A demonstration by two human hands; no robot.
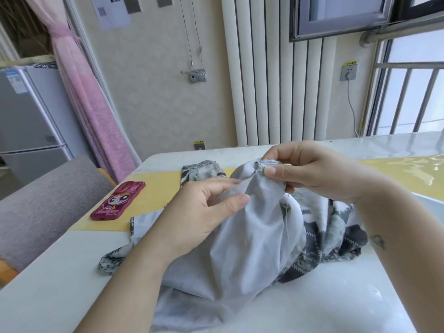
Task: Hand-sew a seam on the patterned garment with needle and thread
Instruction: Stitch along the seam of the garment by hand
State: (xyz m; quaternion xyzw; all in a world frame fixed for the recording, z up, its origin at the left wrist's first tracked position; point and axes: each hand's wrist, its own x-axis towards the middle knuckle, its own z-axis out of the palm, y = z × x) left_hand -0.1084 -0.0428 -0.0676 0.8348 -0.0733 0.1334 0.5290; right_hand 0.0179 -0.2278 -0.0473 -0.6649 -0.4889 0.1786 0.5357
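Note:
The patterned garment (252, 239), grey and white with its pale inside turned out, is bunched up on the white table (72, 265). My left hand (204, 212) pinches a fold of the pale fabric between thumb and fingers. Just to the right, my right hand (310, 171) pinches the gathered seam edge at the top of the bunch. A thin white thread (287, 222) hangs down from under my right hand along the fabric. The needle itself is too small to make out.
A dark pink phone case (119, 200) with a cartoon print lies on the yellow mat (153, 188) at the left. A grey upholstered chair (45, 203) stands by the table's left edge. Behind are a fridge (28, 121), pink curtain and window bars.

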